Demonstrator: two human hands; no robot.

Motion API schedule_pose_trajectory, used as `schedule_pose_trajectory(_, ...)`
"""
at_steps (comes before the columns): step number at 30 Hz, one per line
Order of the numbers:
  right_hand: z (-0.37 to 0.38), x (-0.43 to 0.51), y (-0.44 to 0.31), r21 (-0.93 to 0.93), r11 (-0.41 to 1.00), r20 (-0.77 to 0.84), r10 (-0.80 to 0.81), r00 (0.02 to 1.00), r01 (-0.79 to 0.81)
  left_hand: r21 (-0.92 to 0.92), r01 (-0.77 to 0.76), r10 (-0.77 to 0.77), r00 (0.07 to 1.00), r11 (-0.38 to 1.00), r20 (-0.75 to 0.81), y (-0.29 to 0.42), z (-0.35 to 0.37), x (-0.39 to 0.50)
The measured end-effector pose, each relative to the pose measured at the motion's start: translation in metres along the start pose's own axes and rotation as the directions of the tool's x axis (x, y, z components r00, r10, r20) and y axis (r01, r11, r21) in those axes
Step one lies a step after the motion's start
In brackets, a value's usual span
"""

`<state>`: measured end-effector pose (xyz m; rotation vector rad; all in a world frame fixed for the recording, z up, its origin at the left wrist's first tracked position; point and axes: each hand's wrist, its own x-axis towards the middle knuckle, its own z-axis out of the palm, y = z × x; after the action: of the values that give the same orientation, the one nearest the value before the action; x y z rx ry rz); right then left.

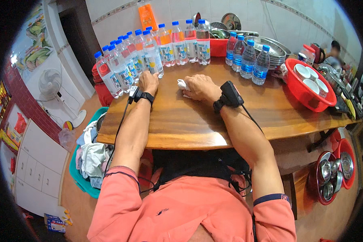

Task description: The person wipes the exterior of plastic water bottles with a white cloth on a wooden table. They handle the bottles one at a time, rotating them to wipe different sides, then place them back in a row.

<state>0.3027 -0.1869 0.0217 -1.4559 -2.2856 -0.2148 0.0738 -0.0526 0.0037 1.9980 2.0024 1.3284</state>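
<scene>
Rows of clear plastic water bottles point(179, 48) with blue caps stand at the back left of the glossy wooden table point(181, 121). My left hand point(148, 82) is at the lower part of a front bottle point(153, 56), which leans a little; its fingertips are partly hidden, so the grip on it is unclear. My right hand point(199, 86) rests on the tabletop, closed on a crumpled white cloth point(183, 85). Right of the back centre stand several smaller bottles point(248, 62) with blue labels, apart from both hands.
A red basin point(311, 98) of white cups is at the table's right. Stacked metal bowls point(270, 50) and a red container point(218, 47) stand behind. A teal basket point(78, 178) of clothes is at the left, basins of metalware point(319, 181) at the lower right. A person point(335, 57) is far right.
</scene>
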Motion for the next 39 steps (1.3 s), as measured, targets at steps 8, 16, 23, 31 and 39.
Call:
schedule_pose_trajectory(8,-0.002,0.002,-0.004,0.009,0.999,0.045,0.053,0.998,-0.053,0.006,-0.178,0.177,0.982,0.984,0.061,-0.002,0.003,-0.005)
schedule_pose_trajectory(16,0.003,0.003,-0.001,-0.022,1.000,0.039,0.020,0.999,-0.020,0.125,-0.318,0.284,0.930,0.940,0.235,-0.004,0.007,-0.006)
schedule_pose_trajectory(23,0.005,0.003,-0.006,-0.041,0.999,-0.019,-0.007,1.000,0.006,0.296,-0.284,0.155,0.906,0.912,0.393,0.009,0.006,-0.007)
schedule_pose_trajectory(31,-0.010,0.002,0.004,-0.029,0.999,0.022,-0.021,1.000,0.022,0.308,-0.286,0.128,0.886,0.907,0.446,0.011,0.003,-0.009)
schedule_pose_trajectory(39,-0.106,0.010,0.047,-0.032,0.971,-0.739,0.136,0.660,-0.235,0.232,-0.313,0.198,0.889,0.921,0.412,0.005,0.005,-0.009)
